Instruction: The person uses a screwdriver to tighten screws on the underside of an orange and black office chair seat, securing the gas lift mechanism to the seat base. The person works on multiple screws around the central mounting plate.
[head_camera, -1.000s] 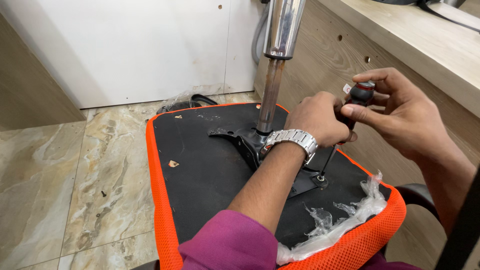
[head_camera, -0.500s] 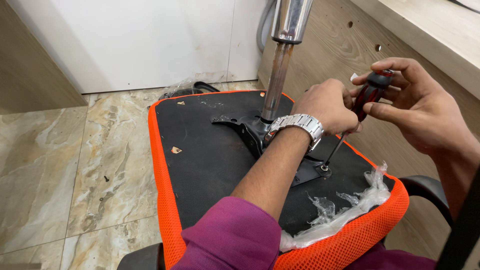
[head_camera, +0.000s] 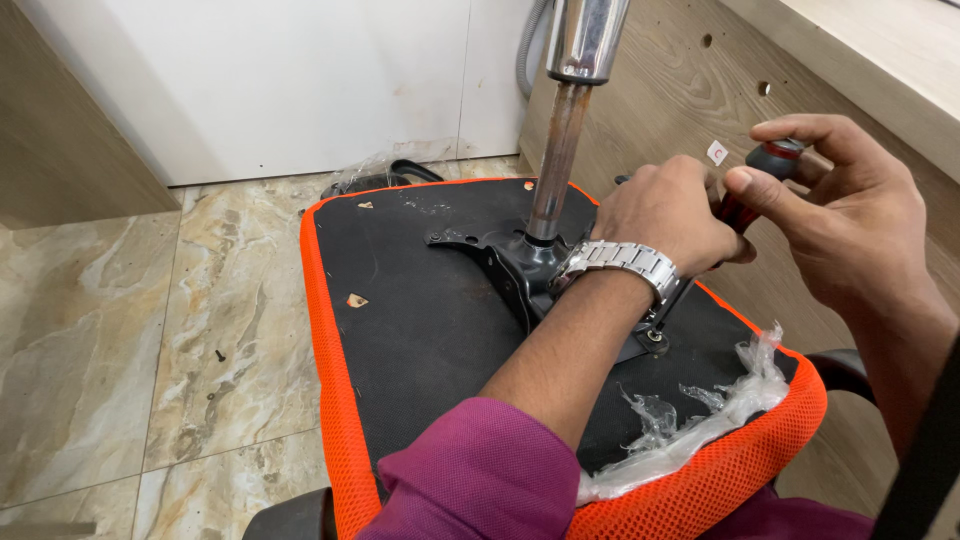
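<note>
Gripping a red-and-black screwdriver (head_camera: 748, 195), left hand (head_camera: 668, 215) closed around its shaft, right hand (head_camera: 850, 215) pinching the handle top, tip on a screw (head_camera: 655, 337) in the black metal plate (head_camera: 520, 265) beside the chrome column (head_camera: 570, 110), upturned orange-edged chair seat (head_camera: 420, 330).

Office or furniture workroom, marble-look floor tiles (head_camera: 110, 330), wood-laminate desk panel (head_camera: 650, 90), white cabinet doors (head_camera: 280, 80), upturned office chair seat (head_camera: 420, 310)

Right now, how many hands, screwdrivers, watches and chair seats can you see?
Hands: 2, the left hand and the right hand
Screwdrivers: 1, a red and black screwdriver
Watches: 1, a silver watch
Chair seats: 1, an orange-edged seat
Total: 5
</note>
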